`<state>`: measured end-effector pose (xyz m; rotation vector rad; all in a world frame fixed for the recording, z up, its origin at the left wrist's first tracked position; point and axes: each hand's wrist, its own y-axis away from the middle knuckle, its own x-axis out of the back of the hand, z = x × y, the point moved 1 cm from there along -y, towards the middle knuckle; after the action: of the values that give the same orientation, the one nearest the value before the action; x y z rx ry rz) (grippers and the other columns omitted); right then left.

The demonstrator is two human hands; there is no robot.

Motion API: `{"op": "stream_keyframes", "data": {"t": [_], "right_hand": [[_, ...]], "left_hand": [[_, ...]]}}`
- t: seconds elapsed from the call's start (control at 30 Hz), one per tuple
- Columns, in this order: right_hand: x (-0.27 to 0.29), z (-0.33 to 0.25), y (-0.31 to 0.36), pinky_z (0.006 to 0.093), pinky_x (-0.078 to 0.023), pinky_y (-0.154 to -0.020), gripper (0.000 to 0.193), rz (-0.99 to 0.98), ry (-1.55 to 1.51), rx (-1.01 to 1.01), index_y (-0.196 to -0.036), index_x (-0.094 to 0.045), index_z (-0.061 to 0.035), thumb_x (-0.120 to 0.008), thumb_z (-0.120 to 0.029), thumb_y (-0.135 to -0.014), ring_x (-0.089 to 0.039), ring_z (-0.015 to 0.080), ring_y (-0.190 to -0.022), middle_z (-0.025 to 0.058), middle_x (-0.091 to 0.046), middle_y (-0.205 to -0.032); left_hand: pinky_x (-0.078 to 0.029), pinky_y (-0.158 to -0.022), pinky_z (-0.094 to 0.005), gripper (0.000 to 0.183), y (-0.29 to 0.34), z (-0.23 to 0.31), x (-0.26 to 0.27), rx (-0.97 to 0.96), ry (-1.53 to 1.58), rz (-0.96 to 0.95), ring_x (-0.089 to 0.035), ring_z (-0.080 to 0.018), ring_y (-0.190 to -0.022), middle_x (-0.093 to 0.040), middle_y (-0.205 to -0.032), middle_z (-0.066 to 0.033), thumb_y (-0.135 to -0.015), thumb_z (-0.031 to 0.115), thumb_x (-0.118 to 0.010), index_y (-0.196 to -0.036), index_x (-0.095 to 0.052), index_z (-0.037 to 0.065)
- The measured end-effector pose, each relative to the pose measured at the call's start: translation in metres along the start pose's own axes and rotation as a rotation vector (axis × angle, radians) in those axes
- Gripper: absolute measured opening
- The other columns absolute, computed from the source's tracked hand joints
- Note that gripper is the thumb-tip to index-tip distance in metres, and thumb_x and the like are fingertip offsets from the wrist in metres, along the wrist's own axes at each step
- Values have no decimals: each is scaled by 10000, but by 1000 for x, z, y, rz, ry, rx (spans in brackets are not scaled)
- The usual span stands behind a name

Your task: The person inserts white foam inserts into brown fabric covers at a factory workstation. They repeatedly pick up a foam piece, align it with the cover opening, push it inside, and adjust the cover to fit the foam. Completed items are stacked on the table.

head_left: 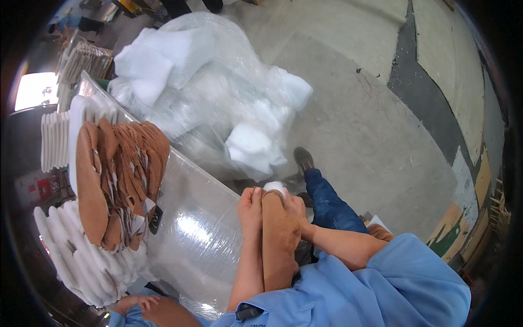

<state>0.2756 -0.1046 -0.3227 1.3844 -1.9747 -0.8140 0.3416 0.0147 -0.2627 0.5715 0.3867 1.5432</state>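
A long brown suede-like fabric cover [279, 245] hangs between my hands and lies against my body. White padding [275, 188] shows at its upper end. My left hand [250, 210] is closed on the left side of the cover's upper edge, fingers bent. On the right side of that edge my right hand [295, 211] grips the fabric, its fingers partly hidden by the cover. How far the padding reaches inside cannot be seen.
A plastic-wrapped table [193, 229] stands on my left. It bears a pile of brown covers [122, 180] and stacks of white pads [76, 250]. Large clear bags with white padding [201, 71] lie beyond it. Another person's hand [136, 303] is at the lower left.
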Motion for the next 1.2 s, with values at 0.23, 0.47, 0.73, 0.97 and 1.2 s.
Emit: {"op": "stream_keyframes", "data": {"t": [0.23, 0.47, 0.73, 0.97, 1.2], "right_hand": [[-11, 29, -10, 436, -501, -714, 729, -24, -88, -18, -892, -696, 110, -484, -552, -1110, -590, 196, -727, 233, -661, -738], [5, 5, 1, 432, -497, -733, 606, 30, 52, 62, -932, -680, 58, -499, -490, -1118, -607, 261, -749, 171, -664, -777], [76, -80, 38, 245, -494, -723, 123, -182, -157, 349, -1053, -691, -32, -734, -144, -1028, -586, 53, -808, -35, -664, -873], [79, -89, 27, 253, -522, -694, 123, -333, -178, 160, -1019, -697, -14, -772, -100, -974, -622, 54, -774, -9, -705, -893], [76, -81, 23, 281, -519, -669, 151, -411, -288, 161, -975, -696, 4, -765, -123, -932, -618, 84, -744, 24, -690, -846]], "left_hand": [[-498, -722, -326, 275, -20, 10, -7, 2, -440, 18, -561, -114, -749, -647, -755, -29, -1085, 242, -641, -926, -676, 20], [-501, -735, -317, 294, -22, -6, 1, -58, -268, -42, -583, -113, -779, -672, -798, -37, -1093, 237, -627, -921, -675, 4], [-527, -847, -269, 154, 0, 47, -1, -44, -120, -165, -633, -92, -936, -699, -1050, -18, -1100, 144, -626, -1176, -697, 30], [-528, -902, -274, 154, -7, 81, -14, 10, -312, -402, -650, -104, -1006, -692, -1085, -25, -1086, 105, -622, -1163, -714, 7], [-501, -915, -298, 180, -9, 92, -20, -108, -540, -488, -619, -159, -1031, -620, -1096, -62, -991, -1, -587, -1065, -750, 17]]}}
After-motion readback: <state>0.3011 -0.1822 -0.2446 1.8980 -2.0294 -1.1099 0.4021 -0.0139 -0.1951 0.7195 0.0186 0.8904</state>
